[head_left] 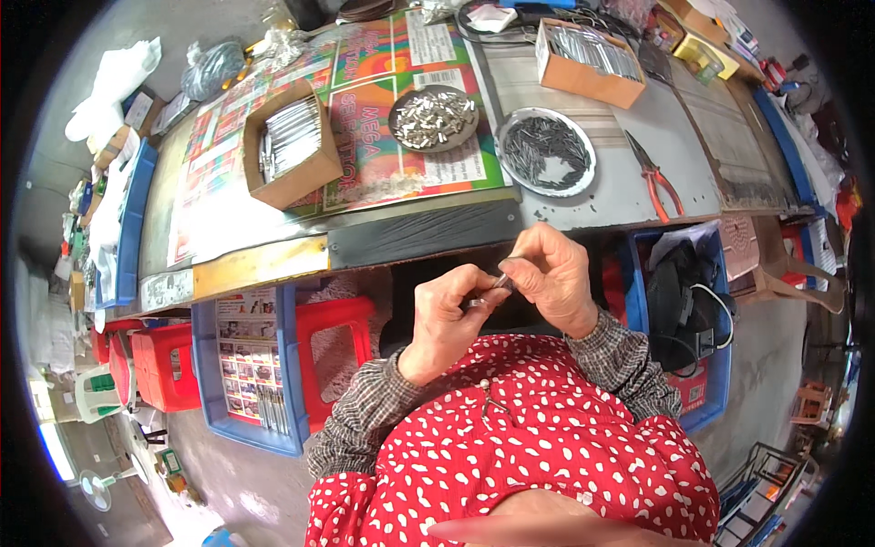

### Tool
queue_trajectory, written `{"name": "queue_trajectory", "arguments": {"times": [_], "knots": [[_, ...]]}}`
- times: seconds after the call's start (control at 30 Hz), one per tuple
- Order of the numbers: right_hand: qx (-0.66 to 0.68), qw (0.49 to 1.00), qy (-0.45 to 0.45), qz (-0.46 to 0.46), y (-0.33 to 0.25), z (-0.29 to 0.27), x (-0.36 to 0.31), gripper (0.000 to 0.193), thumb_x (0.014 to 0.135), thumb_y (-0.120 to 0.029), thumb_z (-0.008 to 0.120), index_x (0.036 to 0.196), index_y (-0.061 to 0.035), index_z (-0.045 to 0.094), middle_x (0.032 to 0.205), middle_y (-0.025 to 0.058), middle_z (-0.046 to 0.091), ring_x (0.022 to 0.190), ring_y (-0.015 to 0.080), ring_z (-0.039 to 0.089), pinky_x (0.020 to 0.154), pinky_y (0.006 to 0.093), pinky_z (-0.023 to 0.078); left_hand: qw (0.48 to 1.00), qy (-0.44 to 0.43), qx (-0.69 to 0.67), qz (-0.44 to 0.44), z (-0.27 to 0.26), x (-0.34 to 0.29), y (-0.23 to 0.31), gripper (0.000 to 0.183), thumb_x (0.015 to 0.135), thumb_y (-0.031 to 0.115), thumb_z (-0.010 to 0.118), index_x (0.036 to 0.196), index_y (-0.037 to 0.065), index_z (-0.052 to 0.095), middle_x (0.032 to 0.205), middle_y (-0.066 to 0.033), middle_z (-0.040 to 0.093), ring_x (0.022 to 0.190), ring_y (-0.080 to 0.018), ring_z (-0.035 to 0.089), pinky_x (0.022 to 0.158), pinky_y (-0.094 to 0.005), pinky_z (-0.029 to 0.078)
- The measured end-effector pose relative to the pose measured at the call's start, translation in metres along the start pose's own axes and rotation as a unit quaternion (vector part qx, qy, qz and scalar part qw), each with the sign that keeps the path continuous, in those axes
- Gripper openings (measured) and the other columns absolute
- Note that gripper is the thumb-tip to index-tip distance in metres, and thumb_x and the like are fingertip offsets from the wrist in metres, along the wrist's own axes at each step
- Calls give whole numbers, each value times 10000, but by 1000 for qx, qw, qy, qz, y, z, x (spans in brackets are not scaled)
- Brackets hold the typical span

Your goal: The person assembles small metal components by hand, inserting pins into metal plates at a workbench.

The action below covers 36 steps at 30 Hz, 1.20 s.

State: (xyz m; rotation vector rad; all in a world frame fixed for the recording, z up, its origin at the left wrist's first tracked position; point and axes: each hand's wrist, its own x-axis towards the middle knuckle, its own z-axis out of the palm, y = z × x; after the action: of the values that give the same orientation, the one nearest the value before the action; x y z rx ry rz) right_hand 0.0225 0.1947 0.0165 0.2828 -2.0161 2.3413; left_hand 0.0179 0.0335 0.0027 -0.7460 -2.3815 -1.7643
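My left hand (448, 314) and my right hand (551, 273) meet just below the table's front edge, fingertips together on a small silvery metal piece (499, 283). Both hands pinch it between thumb and fingers; which hand bears it I cannot tell. On the table beyond stand a round dish of short shiny metal parts (434, 118) and a round metal plate of thin dark pins (546, 151). My sleeves are grey check under a red garment with white spots.
Two cardboard boxes of silvery parts (290, 143) (589, 56) stand on the table. Red-handled pliers (658, 178) lie at the right. Blue crates (251, 365) (684, 301) and red stools (333, 351) stand under and beside the table.
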Motion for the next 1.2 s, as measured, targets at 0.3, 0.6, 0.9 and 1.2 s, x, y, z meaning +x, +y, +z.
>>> {"name": "queue_trajectory", "arguments": {"times": [0.3,0.6,0.9,1.2], "knots": [[74,997,-26,11,-1,14,8,151,861,-99,624,924,0,529,681,-30,511,521,4,420,446,157,323,997,6,66,29,-32,15,6,189,733,-70,618,900,8,575,788,-111,620,630,-223,612,566,-289,496],[-18,999,1,34,1,0,13,104,877,-94,602,858,-9,546,641,-53,479,519,-3,399,447,153,317,949,72,304,40,-137,60,0,57,859,62,540,865,38,591,722,-137,600,609,-296,576,568,-358,437],[-21,999,4,47,4,2,19,87,872,-71,598,847,-6,547,638,-46,480,510,0,402,440,159,317,843,-27,537,26,-230,117,-25,139,810,56,532,921,55,617,841,-133,561,783,-321,577,662,-388,439],[-12,997,10,73,9,0,24,84,870,-64,592,847,1,545,634,-30,493,493,11,412,427,161,324,772,-140,620,9,-242,147,-43,219,756,68,532,913,130,671,825,-83,561,824,-264,589,697,-372,454]]}}
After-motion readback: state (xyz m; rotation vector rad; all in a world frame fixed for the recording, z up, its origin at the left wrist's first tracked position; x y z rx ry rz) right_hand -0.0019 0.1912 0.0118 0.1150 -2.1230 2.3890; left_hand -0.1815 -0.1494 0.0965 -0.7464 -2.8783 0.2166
